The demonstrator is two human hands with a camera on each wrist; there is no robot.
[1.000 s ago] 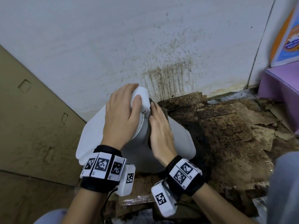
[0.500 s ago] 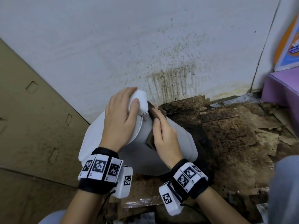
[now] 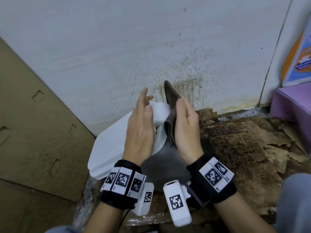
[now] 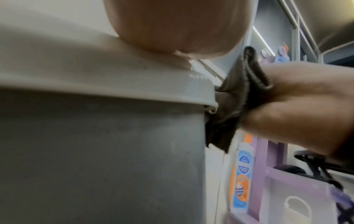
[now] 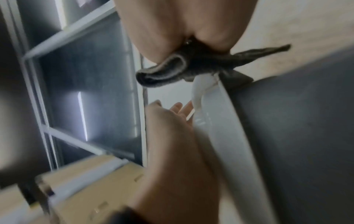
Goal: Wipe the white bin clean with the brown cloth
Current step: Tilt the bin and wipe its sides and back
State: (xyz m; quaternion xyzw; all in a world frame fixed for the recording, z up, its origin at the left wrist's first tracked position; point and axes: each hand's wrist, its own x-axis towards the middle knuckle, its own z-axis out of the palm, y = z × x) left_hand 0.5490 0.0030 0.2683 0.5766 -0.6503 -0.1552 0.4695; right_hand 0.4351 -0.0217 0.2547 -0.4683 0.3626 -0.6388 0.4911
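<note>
The white bin stands against the wall, its lid white and its body grey. My left hand hovers over the lid's raised tab with fingers straight, holding nothing. In the right wrist view the left hand lies beside the lid's edge. My right hand grips the folded brown cloth between thumb and fingers. The cloth stands on edge beside the tab, its upper corner sticking up above the bin. In the left wrist view the cloth touches the lid's rim and the top of the bin body.
A large cardboard box leans at the left. The wall behind the bin is stained dark. Rotten, flaking board covers the floor to the right. A purple unit and an orange-blue pack stand far right.
My left hand has let go of the lid's tab and straightened its fingers. My right hand has lifted the cloth from the bin's side up beside the tab.
</note>
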